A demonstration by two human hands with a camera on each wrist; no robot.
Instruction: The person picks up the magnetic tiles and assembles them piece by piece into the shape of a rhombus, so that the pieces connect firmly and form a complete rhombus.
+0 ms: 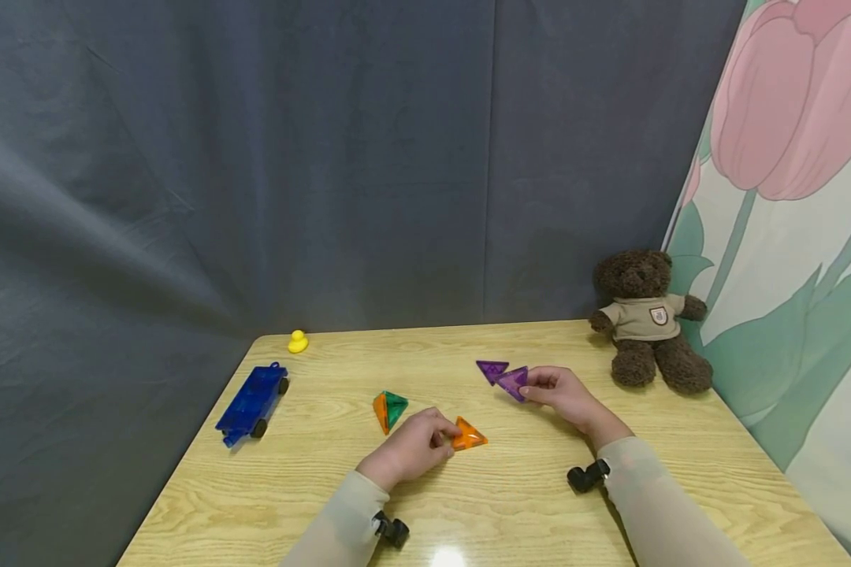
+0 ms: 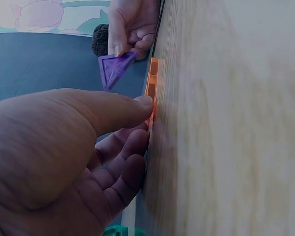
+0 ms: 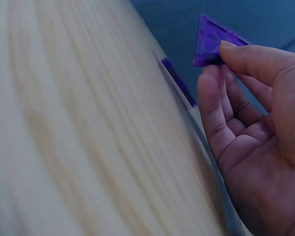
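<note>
Thumb and fingers of my right hand [image 1: 566, 395] pinch a purple triangular magnetic tile [image 3: 211, 42] by one side, held up off the table. A second purple tile [image 1: 492, 368] lies flat just beyond it; in the right wrist view it shows edge-on. My left hand [image 1: 414, 447] pinches the left corner of an orange triangular tile [image 1: 470, 435], which is low at the tabletop. In the left wrist view the thumb is on this orange tile [image 2: 154, 73], and the fingertips behind are partly hidden. Left of that hand sits an orange and green tile piece [image 1: 390, 409].
A blue wheeled toy car base [image 1: 253, 402] stands at the left edge of the wooden table [image 1: 510, 512]. The yellow rubber duck [image 1: 298, 342] is at the back left corner. A brown teddy bear [image 1: 641, 323] leans at the back right, near a dark curtain [image 1: 369, 173].
</note>
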